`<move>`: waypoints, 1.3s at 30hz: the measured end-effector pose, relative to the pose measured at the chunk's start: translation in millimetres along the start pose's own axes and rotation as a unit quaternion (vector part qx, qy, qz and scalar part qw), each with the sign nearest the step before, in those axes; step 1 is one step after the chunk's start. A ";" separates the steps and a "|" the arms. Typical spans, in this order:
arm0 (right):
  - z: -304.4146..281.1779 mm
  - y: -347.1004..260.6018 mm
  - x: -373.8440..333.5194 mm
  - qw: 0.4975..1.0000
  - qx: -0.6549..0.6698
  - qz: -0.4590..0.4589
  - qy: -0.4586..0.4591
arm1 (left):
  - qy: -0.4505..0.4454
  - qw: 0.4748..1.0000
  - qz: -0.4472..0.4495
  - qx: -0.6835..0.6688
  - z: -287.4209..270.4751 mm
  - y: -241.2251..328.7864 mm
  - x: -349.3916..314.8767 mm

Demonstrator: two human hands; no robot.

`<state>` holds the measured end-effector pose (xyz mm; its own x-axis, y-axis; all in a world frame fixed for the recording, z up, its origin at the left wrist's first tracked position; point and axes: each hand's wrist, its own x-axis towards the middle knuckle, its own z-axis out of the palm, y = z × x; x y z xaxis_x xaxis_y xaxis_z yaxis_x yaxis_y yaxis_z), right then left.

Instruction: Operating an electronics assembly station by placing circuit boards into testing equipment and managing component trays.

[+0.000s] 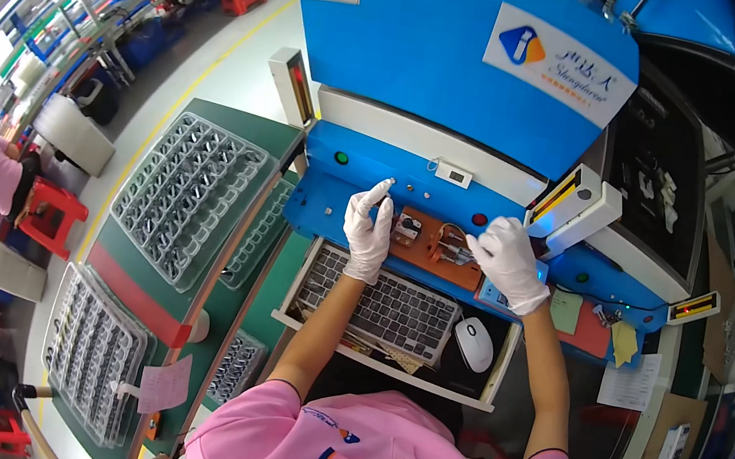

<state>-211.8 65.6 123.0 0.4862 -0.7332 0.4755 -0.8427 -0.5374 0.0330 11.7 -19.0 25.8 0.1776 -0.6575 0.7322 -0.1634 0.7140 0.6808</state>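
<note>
My left hand [367, 234], in a white glove, is raised at the left of an orange-brown fixture board [421, 255]. Its fingers are bent together near the tips, with a tiny dark bit showing there that is too small to name. A small metal block [406, 229] sits on the board beside this hand. Over the board's right end is my right hand [508, 265], also gloved, its fingers closed and pointing left beside a metal clamp-like piece [454, 246] with thin wires. Whatever its fingertips hold is hidden.
A blue machine [443, 41] rises ahead, with white-and-yellow sensor posts [565, 202] at its sides. Below the board, an open drawer holds a keyboard [389, 309] and a white mouse [473, 344]. Clear trays of dark parts [188, 193] lie on green shelving at left. Another person sits far left.
</note>
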 end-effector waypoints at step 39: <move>13.4 -23.4 -60.3 0.966 0.104 0.166 0.168 | -0.103 0.983 0.068 0.134 2.5 7.1 -8.6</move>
<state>-218.3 116.9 81.8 0.0645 -0.7213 0.6896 -0.8572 -0.3938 -0.3318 6.5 -8.8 24.4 -0.0599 -0.6151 0.7862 -0.4275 0.7275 0.5366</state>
